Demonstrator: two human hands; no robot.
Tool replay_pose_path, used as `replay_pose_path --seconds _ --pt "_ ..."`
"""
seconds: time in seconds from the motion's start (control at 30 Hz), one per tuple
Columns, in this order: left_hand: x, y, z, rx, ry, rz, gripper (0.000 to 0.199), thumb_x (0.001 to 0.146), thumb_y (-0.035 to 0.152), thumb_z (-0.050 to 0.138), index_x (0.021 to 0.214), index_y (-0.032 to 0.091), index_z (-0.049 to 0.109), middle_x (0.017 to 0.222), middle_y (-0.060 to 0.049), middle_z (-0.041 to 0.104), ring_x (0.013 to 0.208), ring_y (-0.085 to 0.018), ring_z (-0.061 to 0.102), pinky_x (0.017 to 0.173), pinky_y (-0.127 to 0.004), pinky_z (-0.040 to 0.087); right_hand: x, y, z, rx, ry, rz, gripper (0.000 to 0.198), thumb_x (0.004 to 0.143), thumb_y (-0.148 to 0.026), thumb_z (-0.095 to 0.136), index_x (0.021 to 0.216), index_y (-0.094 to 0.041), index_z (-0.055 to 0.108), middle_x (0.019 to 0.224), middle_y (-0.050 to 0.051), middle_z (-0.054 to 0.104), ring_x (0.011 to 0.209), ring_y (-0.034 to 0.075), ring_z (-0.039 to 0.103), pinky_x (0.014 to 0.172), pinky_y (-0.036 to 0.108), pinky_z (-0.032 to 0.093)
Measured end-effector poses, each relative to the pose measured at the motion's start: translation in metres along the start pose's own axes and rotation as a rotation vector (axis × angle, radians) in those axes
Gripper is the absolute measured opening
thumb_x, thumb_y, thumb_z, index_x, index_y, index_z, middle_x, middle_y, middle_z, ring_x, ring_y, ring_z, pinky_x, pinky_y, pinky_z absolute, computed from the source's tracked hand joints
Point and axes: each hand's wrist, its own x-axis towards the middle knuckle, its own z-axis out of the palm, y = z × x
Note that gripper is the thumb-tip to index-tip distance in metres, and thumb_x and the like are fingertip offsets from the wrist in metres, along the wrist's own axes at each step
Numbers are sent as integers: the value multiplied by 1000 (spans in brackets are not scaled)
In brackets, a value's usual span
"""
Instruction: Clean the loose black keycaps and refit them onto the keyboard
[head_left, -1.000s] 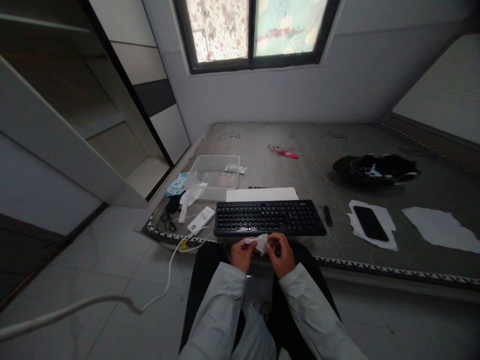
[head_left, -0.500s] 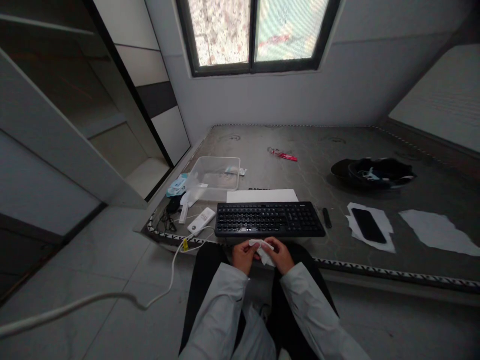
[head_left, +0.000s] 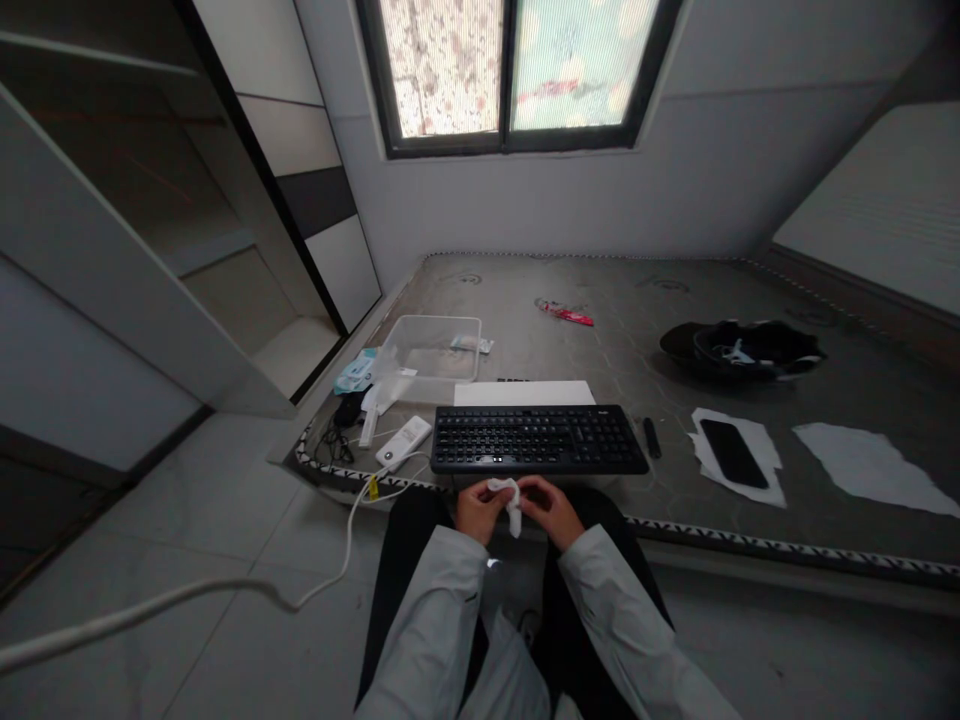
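Note:
Both hands are just in front of the black keyboard (head_left: 536, 440), over the near edge of the mattress-like surface. My left hand (head_left: 478, 508) is closed on a crumpled white tissue (head_left: 514, 520). From the other side, the fingers of my right hand (head_left: 551, 508) pinch the same tissue. A narrow end of it hangs down between the hands. The keyboard lies flat, with a white box or board (head_left: 523, 393) behind it.
Left of the keyboard are a white power bank (head_left: 403, 442) with a cable and a clear plastic box (head_left: 431, 388). On the right lie a small black stick (head_left: 651, 438), a phone (head_left: 733, 453) on white paper, another paper sheet (head_left: 870, 462) and a black cap (head_left: 742, 350).
The tissue has been drawn into a narrower, hanging bundle; earlier it was spread wider between the fingers. Both hands have shifted slightly left.

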Motion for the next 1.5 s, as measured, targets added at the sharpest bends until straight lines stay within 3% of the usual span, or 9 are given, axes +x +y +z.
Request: replay_pose_path --seconds 0.17,0.33,0.53,0.83,0.97,1.1,1.23,1.37,1.5 --pt "-3 4 5 52 -98 21 24 67 29 63 83 13 70 74 -5 70 72 -19 62 68 -27 47 3 8 5 101 83 29 32 61 -39 69 83 -21 53 79 0 61 69 14 59 65 27 48" --pt "-1 1 8 102 -98 4 23 69 28 60 84 13 69 68 -3 69 62 -16 60 57 -23 46 5 12 2 98 160 73 35 60 -43 69 82 -19 59 79 5 65 76 20 61 68 31 50" --pt "2 -5 7 34 -44 -43 28 64 34 66 79 11 69 70 -6 69 59 -15 60 55 -24 47 6 11 -3 100 109 125 39 64 -51 63 82 -17 64 78 7 69 76 25 64 66 36 51" --pt "1 -8 6 -5 -84 -61 34 62 34 67 86 10 69 75 -8 70 71 -20 64 65 -28 49 4 10 -1 92 101 102 34 60 -39 71 84 -17 62 77 6 68 76 22 63 72 35 50" --pt "1 -6 5 43 -74 -63 35 64 38 65 87 11 68 70 -6 69 61 -17 61 54 -24 46 3 12 -3 98 96 108 31 64 -37 68 85 -16 62 82 8 68 78 23 63 73 35 49" --pt "1 -2 5 86 -136 -78 38 70 46 57 82 11 68 60 -3 64 40 -8 49 39 -18 34 4 13 -8 127 80 133 33 66 -37 66 90 -15 62 81 8 69 74 22 64 72 35 49" --pt "4 -5 5 47 -110 -147 45 69 51 54 85 11 65 60 -2 61 35 -6 46 33 -17 24 5 14 -11 155 59 127 35 67 -35 65 95 -15 62 82 7 69 74 21 64 72 33 48" --pt "6 -7 4 -72 -98 -187 43 69 48 53 87 10 63 61 -2 60 36 -7 49 33 -17 25 8 16 -11 185 52 120 36 66 -33 65 98 -16 62 85 6 69 76 20 64 72 31 48" --pt "2 -2 3 -78 -200 -119 29 68 35 58 83 11 65 57 0 59 41 -7 49 39 -17 31 9 18 -13 197 50 104 36 67 -33 64 99 -18 62 87 6 69 76 20 64 72 31 49"
